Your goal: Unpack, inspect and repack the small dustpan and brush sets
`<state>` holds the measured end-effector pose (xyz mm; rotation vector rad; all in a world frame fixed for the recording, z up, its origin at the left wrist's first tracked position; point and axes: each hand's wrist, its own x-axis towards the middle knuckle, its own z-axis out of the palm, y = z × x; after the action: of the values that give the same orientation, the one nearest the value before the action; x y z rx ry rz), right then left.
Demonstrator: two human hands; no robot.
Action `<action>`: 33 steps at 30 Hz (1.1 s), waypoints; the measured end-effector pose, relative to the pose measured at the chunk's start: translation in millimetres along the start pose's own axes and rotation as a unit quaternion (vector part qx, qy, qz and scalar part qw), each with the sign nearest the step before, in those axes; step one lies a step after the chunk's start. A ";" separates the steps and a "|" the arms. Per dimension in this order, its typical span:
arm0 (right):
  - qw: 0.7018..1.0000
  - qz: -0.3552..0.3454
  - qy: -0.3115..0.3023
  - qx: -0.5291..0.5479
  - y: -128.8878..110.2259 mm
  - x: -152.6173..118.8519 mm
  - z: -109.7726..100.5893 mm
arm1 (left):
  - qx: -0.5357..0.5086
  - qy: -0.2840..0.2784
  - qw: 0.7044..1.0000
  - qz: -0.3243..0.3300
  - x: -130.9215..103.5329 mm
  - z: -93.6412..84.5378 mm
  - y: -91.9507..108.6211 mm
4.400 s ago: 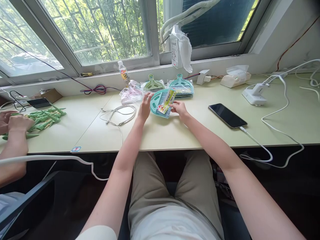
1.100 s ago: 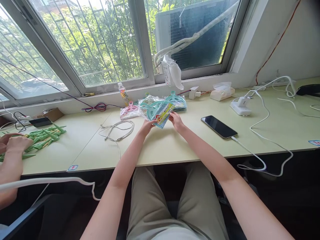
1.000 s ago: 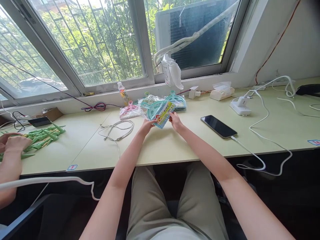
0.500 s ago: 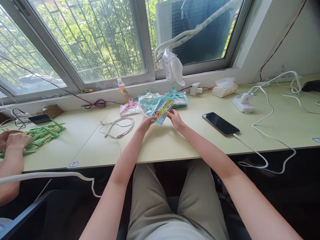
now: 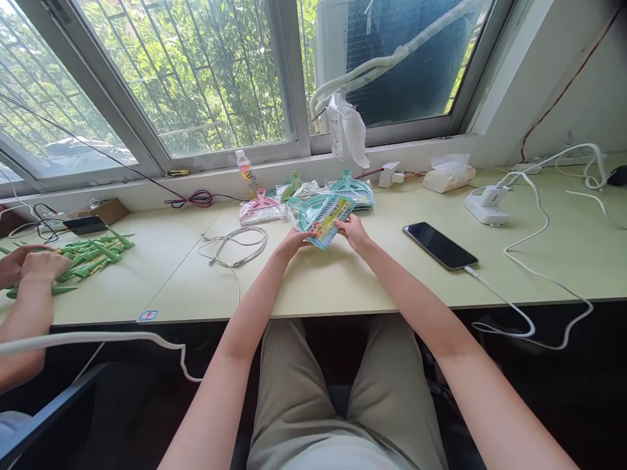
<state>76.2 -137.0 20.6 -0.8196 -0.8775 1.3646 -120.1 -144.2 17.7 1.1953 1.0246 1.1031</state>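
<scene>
Teal dustpan [image 5: 318, 215] is gripped by both hands [image 5: 292, 242] [image 5: 353, 230], the left lower on it than earlier.

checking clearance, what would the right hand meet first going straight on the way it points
The teal packet the right hand holds; past that, probably the green packet behind, though depth is unclear.

The pale table [image 5: 337, 287] carries a phone [image 5: 439, 245], coiled cable [image 5: 240, 263] and wrapped dustpan sets [image 5: 351, 189].
</scene>
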 end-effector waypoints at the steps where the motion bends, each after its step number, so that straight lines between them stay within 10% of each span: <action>1: 1.000 -0.001 0.000 0.000 -0.9 0.2 -0.1 | -0.004 0.003 1.000 0.004 -0.4 2.6 -0.4; 12: 0.997 -0.045 0.045 0.050 -5.2 0.0 -1.8 | -0.110 -0.072 0.991 -0.016 -4.9 37.8 -5.3; 23: 0.997 -0.016 -0.021 0.068 -6.5 -8.8 8.3 | -0.199 0.138 0.965 0.097 2.4 37.5 -2.5; 33: 0.997 -0.042 0.029 0.056 -9.7 -2.0 0.8 | -0.135 0.003 0.990 0.038 -11.5 54.3 -1.2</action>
<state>79.9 -139.4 29.5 -0.7242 -0.7740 1.2984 -68.7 -165.0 22.1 1.0193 0.8103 1.2612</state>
